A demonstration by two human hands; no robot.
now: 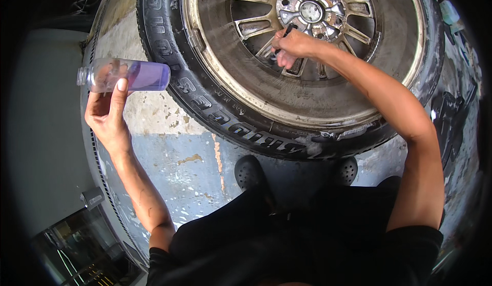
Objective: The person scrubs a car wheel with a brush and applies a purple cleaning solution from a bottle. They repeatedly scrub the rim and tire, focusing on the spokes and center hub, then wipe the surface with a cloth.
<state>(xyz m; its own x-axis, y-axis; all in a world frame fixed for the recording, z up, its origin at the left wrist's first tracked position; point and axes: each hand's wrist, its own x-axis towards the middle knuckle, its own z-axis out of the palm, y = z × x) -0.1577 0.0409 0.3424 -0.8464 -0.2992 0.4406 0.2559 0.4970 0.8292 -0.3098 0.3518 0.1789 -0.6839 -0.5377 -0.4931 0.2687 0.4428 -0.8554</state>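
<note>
The left hand (pixel 105 113) wraps its fingers around a clear bottle (pixel 125 75) (purple liquid, probably light and slippery). The right hand (pixel 293 45) clamps a small black brush (pixel 288 30) on the dirty wheel (pixel 307 81).

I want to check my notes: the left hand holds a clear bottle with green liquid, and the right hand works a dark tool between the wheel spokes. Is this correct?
Not quite. In the head view, the liquid in the clear bottle is purple, not green. The rest holds: the left hand holds that bottle, and the right hand works a dark tool between the spokes of the wheel.
</note>
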